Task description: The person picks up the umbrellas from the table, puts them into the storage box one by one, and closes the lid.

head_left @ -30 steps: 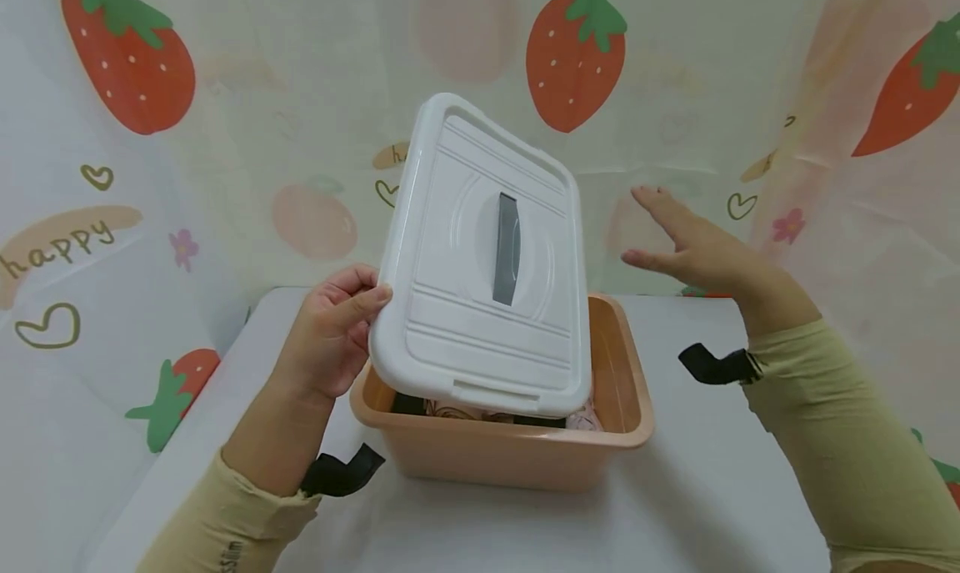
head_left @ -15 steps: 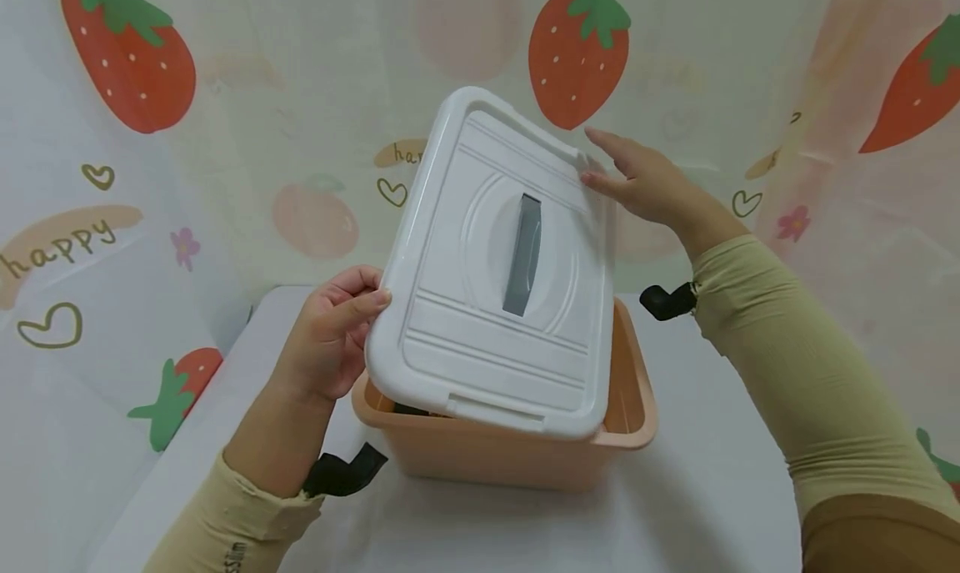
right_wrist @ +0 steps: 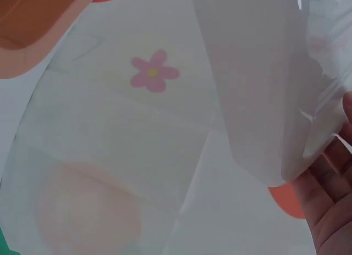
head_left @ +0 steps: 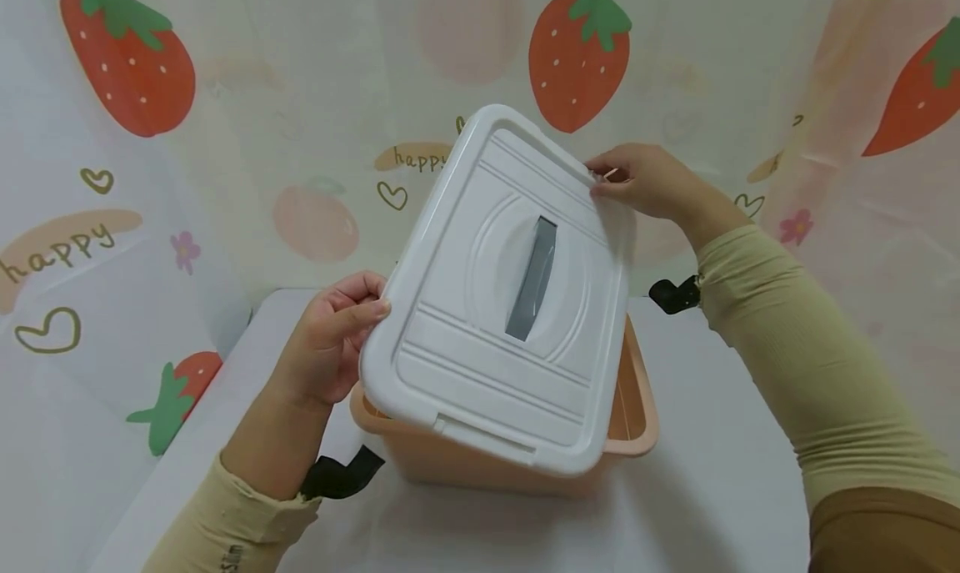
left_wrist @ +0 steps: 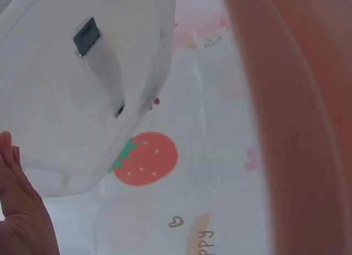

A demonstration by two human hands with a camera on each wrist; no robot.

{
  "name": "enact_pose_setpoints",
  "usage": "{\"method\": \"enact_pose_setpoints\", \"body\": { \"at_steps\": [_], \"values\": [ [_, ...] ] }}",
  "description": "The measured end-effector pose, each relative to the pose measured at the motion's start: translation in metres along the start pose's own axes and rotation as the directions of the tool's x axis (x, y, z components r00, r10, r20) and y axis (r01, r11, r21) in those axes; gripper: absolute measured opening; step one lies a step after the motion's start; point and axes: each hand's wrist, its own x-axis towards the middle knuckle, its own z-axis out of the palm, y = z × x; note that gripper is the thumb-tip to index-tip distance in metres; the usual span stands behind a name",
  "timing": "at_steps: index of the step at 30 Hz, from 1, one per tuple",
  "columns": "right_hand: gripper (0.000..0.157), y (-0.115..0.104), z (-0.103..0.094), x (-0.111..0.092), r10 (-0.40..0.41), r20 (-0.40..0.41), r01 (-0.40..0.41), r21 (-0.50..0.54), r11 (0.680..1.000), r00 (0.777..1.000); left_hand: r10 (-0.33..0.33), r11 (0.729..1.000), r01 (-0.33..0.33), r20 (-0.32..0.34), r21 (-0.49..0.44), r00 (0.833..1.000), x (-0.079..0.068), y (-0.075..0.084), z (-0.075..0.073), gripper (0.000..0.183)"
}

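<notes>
A white plastic lid (head_left: 450, 248) with a grey handle (head_left: 534, 281) is held tilted over a peach-coloured plastic tub (head_left: 637, 398). My left hand (head_left: 324, 339) pinches its left edge, thumb on top. At the far right corner, my right hand (head_left: 652, 185) grips the rim between thumb and fingers. The near edge of the lid overlaps the front of the tub in the head view, hiding most of the opening and whatever is inside. From the left wrist, the underside of the lid (left_wrist: 49, 106) shows, with the tub wall (left_wrist: 308, 156) close on the right.
The tub stands on a white-covered table (head_left: 720, 439). Behind and beside the table hangs a pale backdrop (head_left: 315, 64) printed with strawberries, hearts and flowers. A black strap (head_left: 341, 473) sticks out from the left sleeve, and another black strap (head_left: 673, 295) from the right.
My right hand has come in from the right and taken hold of the lid's far right corner. The lid has swung right and its near edge has lowered, covering the contents seen earlier.
</notes>
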Motion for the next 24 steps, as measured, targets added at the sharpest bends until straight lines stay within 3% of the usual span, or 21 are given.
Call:
{"method": "enact_pose_setpoints", "body": {
  "at_steps": [6,17,24],
  "values": [
    [0.042,0.005,0.003,-0.006,0.032,-0.037,-0.032,-0.006,0.999,0.999,-0.009,1.0,0.009,0.028,-0.001,1.0,0.001,0.0,-0.002,0.022],
    [0.025,0.009,0.008,-0.014,-0.078,-0.149,0.054,-0.155,0.986,0.986,-0.145,0.988,0.143,0.036,0.053,0.989,0.002,-0.001,-0.004,0.021],
    [0.025,0.011,0.007,-0.02,-0.026,-0.207,-0.011,-0.179,0.984,0.978,-0.083,0.996,0.082,0.064,0.023,0.995,0.0,-0.005,-0.009,0.034]
  ]
}}
